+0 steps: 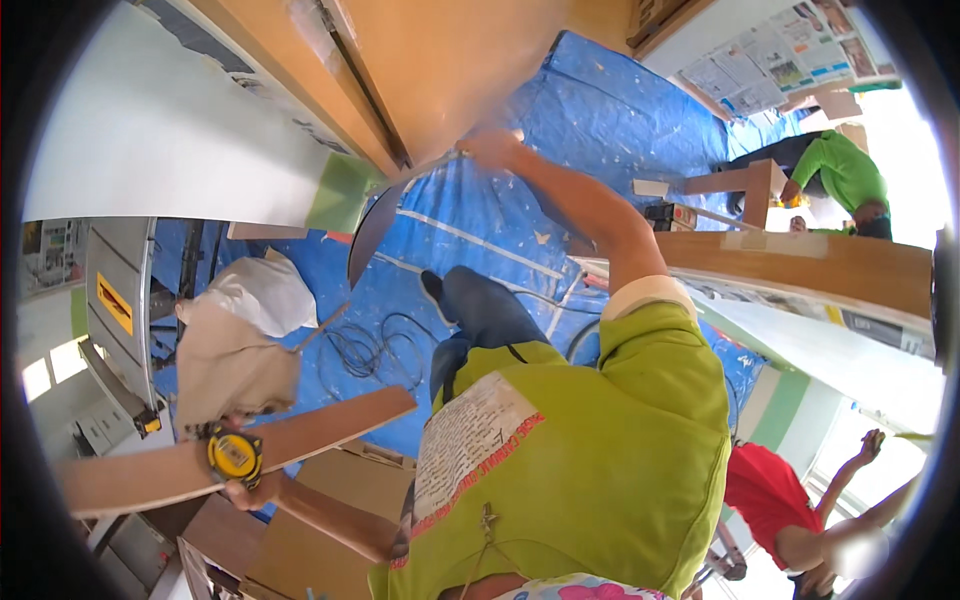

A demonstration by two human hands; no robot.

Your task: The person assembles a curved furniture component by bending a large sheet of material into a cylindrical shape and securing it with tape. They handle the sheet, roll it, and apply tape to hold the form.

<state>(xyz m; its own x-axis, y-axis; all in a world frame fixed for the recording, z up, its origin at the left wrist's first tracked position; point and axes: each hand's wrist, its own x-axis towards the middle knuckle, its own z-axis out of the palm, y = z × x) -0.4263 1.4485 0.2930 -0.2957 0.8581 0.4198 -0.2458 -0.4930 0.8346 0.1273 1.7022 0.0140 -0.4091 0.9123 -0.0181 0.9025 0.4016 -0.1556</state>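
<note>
My left hand (255, 492), at the lower left, is closed on a long wooden board (335, 422) and a round yellow-and-black tape measure (235, 455) that lies against the board's face. The tape measure and board hide part of its fingers. My right arm stretches forward to the wooden door (465, 60). There my right hand (490, 148), slightly blurred, is closed at the door's lower edge, by the end of a thin, dark, curved strip (375, 235). Whether the fingers grip that strip or the door I cannot make out.
Blue plastic sheeting (590, 110) covers the floor, with a coiled black cable (375, 350) on it. A beige and white bag (240, 350) stands left. Cardboard (320, 515) lies below the board. A person in green (845, 170) bends at far right; another in red (770, 495) is lower right.
</note>
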